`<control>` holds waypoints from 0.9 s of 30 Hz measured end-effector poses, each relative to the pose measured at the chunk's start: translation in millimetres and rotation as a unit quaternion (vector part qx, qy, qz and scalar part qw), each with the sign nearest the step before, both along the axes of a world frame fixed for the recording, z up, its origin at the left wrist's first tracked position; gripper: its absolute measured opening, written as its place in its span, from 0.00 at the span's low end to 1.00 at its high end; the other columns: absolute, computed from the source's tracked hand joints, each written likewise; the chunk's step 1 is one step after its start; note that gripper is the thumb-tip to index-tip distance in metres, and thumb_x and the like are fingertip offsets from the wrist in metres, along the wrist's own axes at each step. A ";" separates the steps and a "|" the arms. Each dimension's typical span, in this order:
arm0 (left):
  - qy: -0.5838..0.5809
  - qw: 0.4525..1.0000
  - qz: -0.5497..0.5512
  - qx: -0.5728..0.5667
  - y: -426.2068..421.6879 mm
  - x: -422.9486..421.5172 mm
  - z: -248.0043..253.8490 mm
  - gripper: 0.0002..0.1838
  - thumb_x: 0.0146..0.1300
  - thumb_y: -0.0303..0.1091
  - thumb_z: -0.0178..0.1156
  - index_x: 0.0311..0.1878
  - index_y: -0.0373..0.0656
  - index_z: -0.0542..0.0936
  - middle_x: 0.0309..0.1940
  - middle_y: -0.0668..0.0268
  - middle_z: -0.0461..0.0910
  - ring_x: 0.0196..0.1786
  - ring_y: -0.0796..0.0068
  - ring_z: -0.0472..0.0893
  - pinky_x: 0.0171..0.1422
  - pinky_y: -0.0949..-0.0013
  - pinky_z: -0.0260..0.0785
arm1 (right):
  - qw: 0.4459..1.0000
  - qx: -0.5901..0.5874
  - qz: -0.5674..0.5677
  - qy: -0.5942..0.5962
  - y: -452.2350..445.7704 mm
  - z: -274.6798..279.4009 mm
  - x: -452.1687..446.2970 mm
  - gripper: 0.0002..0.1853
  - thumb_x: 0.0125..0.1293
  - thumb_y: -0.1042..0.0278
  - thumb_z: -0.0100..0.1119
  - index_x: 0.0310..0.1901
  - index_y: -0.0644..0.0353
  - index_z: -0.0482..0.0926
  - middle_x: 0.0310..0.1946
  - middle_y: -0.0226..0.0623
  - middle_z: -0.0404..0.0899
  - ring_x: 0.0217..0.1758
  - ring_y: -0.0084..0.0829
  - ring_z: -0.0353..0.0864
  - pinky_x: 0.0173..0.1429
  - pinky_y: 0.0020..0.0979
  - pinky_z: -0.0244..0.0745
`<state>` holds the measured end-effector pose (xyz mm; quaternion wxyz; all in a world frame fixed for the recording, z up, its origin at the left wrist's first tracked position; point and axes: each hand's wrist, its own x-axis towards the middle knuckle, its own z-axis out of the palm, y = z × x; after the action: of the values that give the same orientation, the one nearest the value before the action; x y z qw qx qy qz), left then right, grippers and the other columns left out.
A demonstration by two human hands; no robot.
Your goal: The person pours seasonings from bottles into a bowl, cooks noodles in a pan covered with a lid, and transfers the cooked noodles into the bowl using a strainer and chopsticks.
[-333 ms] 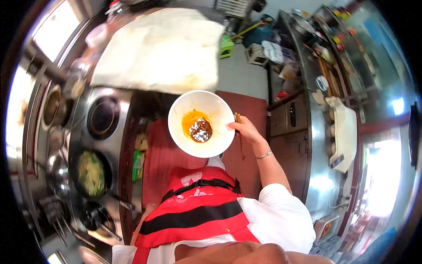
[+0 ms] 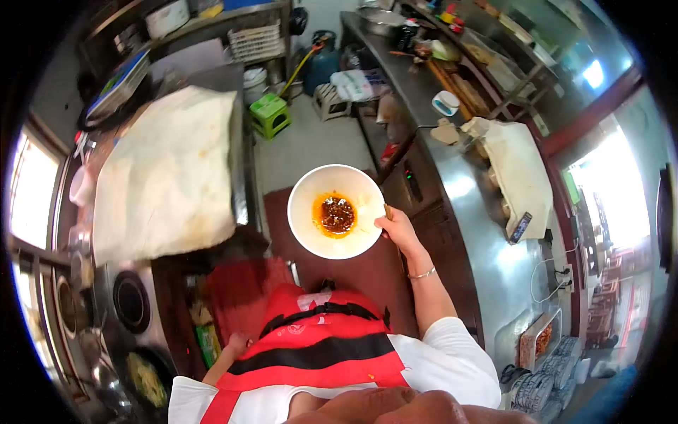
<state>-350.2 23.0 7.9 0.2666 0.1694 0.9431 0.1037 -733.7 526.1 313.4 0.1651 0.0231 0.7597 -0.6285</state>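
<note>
My right hand (image 2: 397,230) grips the right rim of a large white bowl (image 2: 304,226), the thumb over the edge. Dark reddish-brown oily sauce (image 2: 336,215) pools at the bottom of the bowl. A pair of wooden chopsticks (image 2: 388,211) is pinched along the outside of the bowl in the same hand. Down at my left side, close to the red apron (image 2: 311,357), hangs my left hand (image 2: 239,344). Its fingers are partly hidden, and I cannot make out whether they are closed.
A cloth-covered worktop (image 2: 166,177) stands ahead on the left. Below it are a stove (image 2: 131,300) and a pan of food (image 2: 147,378). A steel counter (image 2: 466,191) runs along the right. Green and grey stools (image 2: 270,115) stand on the floor ahead.
My view has turned to the right, so the cloth-covered worktop and stove sit further left. The bowl stays in my right hand. My left hand has come into view beside the apron.
</note>
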 end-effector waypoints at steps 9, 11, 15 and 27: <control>-0.093 0.893 0.315 0.309 165.8 -364.1 140.8 0.13 0.67 0.34 0.50 0.35 0.39 0.83 0.21 0.65 0.80 0.26 0.74 0.78 0.35 0.68 0.70 | 0.970 0.017 -0.241 0.021 127.4 -3.5 -108.8 0.07 0.57 0.74 0.55 0.37 0.65 0.78 0.22 0.26 0.74 0.17 0.15 0.66 0.19 0.20 0.59; -0.084 0.902 0.287 0.311 180.3 -396.6 142.9 0.12 0.67 0.32 0.50 0.38 0.37 0.82 0.22 0.65 0.80 0.27 0.75 0.78 0.36 0.70 0.71 | 0.955 0.037 -0.294 -0.002 138.9 -21.7 -130.0 0.07 0.58 0.73 0.55 0.38 0.65 0.78 0.22 0.27 0.74 0.16 0.16 0.66 0.17 0.20 0.58; -0.147 0.852 0.310 0.396 201.3 -488.0 141.4 0.09 0.68 0.28 0.51 0.44 0.36 0.79 0.28 0.67 0.80 0.31 0.79 0.78 0.38 0.73 0.71 | 0.938 0.016 -0.344 -0.026 163.6 -29.1 -202.5 0.07 0.58 0.73 0.55 0.37 0.65 0.77 0.21 0.28 0.74 0.15 0.17 0.67 0.16 0.20 0.59; -0.108 0.882 0.279 0.364 176.7 -795.7 163.0 0.09 0.68 0.31 0.53 0.43 0.38 0.79 0.29 0.68 0.82 0.32 0.81 0.78 0.38 0.76 0.70 | 0.888 -0.063 -0.452 -0.056 200.7 -77.1 -469.9 0.05 0.61 0.74 0.57 0.37 0.64 0.73 0.20 0.29 0.71 0.15 0.19 0.66 0.15 0.21 0.56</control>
<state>-1145.9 199.7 170.9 0.2463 -0.0279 0.8129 0.5270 -1203.7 726.8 236.2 -0.0941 0.3888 0.6156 -0.6790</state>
